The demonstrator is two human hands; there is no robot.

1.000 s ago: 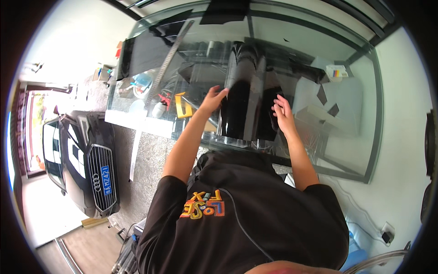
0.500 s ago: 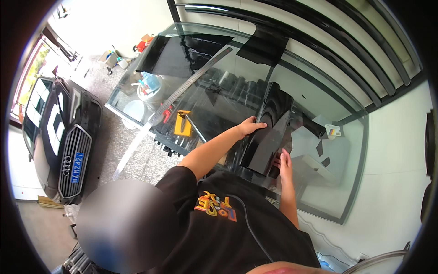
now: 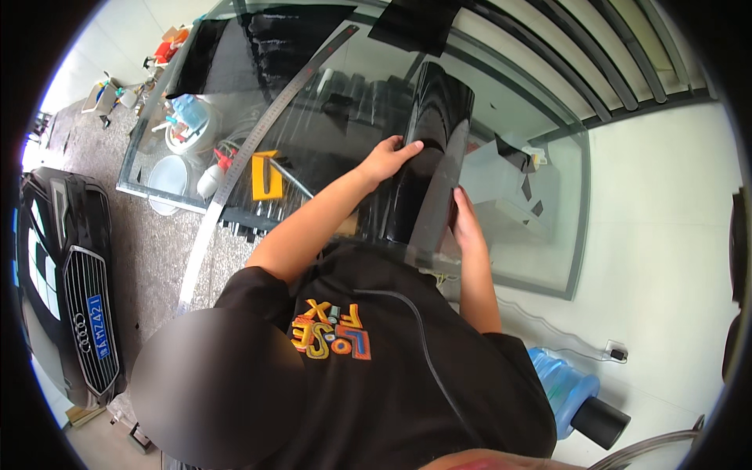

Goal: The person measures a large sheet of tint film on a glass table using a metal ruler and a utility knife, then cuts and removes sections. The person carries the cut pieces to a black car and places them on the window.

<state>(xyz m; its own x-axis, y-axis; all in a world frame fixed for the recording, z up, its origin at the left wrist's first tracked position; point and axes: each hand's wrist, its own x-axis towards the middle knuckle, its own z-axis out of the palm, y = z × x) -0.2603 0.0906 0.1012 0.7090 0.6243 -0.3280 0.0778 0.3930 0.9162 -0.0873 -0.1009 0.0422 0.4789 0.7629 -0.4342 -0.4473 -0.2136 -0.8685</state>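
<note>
A partly rolled sheet of glossy black film (image 3: 429, 117) lies lengthwise on the glass tabletop (image 3: 540, 266) in front of me. Its loose right-hand part looks greyer and see-through. My left hand (image 3: 392, 161) grips the roll's left side, thumb on top and some fingertips hidden. At the right edge, my right hand (image 3: 465, 219) holds the sheet, with part of its fingers behind the film. Left of my left hand lie a yellow tool (image 3: 267, 176) with a slot and a long metal ruler (image 3: 274, 117) that runs past the table's edge.
More black film (image 3: 258, 47) covers the far left of the glass. Beneath the glass are several dark rolls (image 3: 376, 98), a white bucket (image 3: 188, 133) and a white box (image 3: 509, 211). A black car (image 3: 70, 266) stands at left; a blue water bottle (image 3: 564, 384) is at lower right.
The whole view has shifted, so the table sits further up and left. My right hand has moved farther up the film's right edge. Both hands still hold the film.
</note>
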